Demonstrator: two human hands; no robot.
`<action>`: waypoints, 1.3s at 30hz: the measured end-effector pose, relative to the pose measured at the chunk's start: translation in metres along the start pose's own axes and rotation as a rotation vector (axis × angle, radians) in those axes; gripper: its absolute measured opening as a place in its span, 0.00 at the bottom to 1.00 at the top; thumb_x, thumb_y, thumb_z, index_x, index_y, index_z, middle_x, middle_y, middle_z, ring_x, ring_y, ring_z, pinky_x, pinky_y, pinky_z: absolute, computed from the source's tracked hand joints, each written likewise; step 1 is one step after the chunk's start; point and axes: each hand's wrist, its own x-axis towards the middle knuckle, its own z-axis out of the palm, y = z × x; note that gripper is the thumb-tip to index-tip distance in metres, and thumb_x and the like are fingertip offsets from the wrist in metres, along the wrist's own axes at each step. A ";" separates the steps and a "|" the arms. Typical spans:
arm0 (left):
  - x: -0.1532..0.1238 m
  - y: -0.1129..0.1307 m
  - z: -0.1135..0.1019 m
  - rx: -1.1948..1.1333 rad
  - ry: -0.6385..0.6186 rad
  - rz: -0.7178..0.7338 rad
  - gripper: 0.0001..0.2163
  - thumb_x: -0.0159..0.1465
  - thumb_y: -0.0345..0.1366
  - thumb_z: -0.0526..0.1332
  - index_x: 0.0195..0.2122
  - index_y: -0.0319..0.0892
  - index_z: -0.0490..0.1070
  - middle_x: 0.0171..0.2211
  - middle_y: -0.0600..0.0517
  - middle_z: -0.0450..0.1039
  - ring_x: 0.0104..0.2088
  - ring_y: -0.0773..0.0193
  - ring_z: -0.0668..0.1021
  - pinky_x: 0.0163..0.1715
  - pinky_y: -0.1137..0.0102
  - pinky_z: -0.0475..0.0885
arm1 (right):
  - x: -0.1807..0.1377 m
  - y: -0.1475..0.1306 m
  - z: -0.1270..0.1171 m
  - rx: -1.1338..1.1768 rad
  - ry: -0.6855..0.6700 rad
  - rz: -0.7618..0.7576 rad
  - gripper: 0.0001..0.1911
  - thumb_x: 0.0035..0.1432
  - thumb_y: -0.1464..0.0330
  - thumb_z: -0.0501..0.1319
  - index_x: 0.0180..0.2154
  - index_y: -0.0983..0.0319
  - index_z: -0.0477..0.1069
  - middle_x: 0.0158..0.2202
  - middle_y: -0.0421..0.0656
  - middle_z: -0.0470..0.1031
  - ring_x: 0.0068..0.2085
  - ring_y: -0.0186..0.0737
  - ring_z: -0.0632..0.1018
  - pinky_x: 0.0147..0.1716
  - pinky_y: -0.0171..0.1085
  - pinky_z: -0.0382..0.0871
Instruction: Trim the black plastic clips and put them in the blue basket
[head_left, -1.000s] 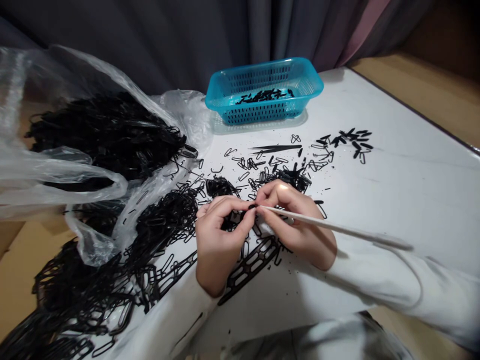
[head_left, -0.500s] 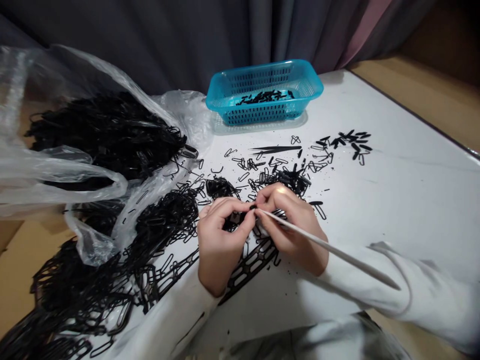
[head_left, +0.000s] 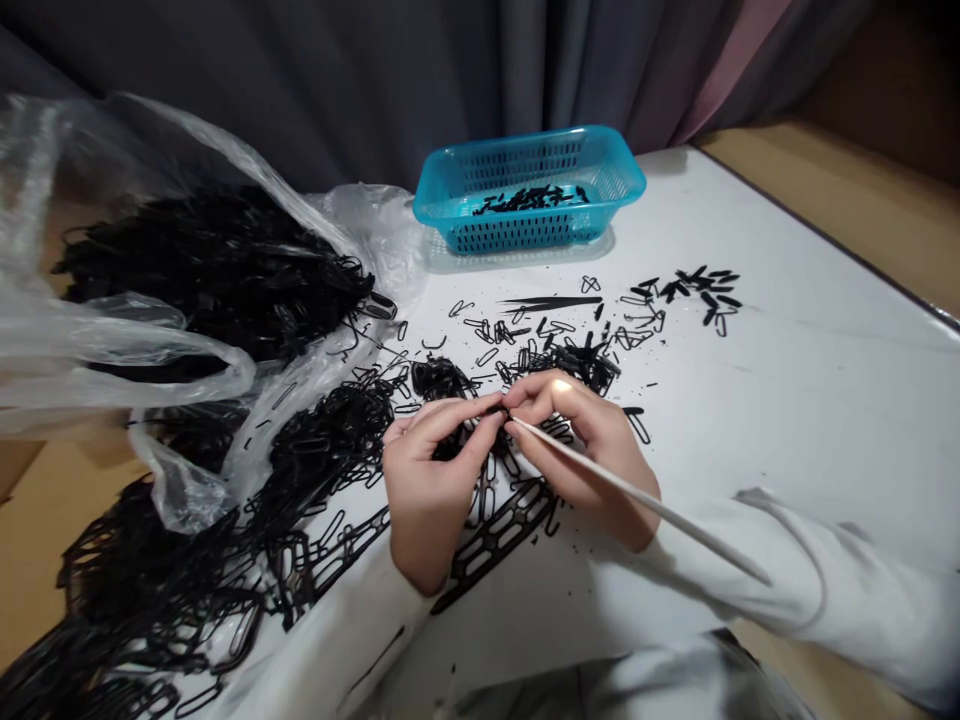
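Observation:
My left hand (head_left: 431, 480) pinches a small black plastic piece (head_left: 496, 408) between thumb and forefinger, low over the white table (head_left: 787, 370). My right hand (head_left: 581, 440) meets it from the right, fingers closed on the same piece and on a thin white stick (head_left: 645, 497) that runs back along my right sleeve. A black strip of linked frames (head_left: 495, 535) lies under both hands.
A clear plastic bag (head_left: 150, 290) full of black frames lies at left, with more black frames (head_left: 172, 570) spilling toward me. A blue basket (head_left: 529, 187) with several black pieces stands at the back. Loose black pieces (head_left: 697, 285) and black tweezers (head_left: 551, 300) lie beyond my hands.
The white stick has swung its far end toward me, lying closer along my right sleeve. Both hands stay together on the small piece, shifted slightly left.

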 end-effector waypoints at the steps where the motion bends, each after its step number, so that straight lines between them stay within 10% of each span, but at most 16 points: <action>1: 0.000 0.000 0.000 0.003 0.013 0.007 0.06 0.59 0.32 0.66 0.34 0.50 0.80 0.35 0.56 0.82 0.37 0.61 0.80 0.45 0.63 0.69 | 0.000 0.000 0.000 -0.003 0.004 -0.015 0.07 0.59 0.73 0.60 0.30 0.59 0.64 0.39 0.42 0.73 0.42 0.36 0.75 0.43 0.40 0.69; 27: 0.000 -0.002 0.007 0.018 -0.029 0.028 0.03 0.57 0.31 0.65 0.27 0.45 0.75 0.29 0.55 0.79 0.33 0.62 0.79 0.41 0.64 0.71 | 0.001 0.007 -0.002 -0.269 -0.053 -0.151 0.09 0.62 0.73 0.54 0.30 0.58 0.56 0.36 0.43 0.70 0.37 0.37 0.72 0.34 0.37 0.65; 39: 0.003 0.004 0.001 -0.244 0.107 0.032 0.06 0.56 0.25 0.65 0.28 0.44 0.72 0.31 0.56 0.78 0.36 0.67 0.79 0.42 0.71 0.74 | 0.019 0.014 -0.019 -0.232 0.161 -0.038 0.11 0.58 0.76 0.57 0.27 0.59 0.58 0.33 0.41 0.71 0.33 0.36 0.71 0.32 0.38 0.67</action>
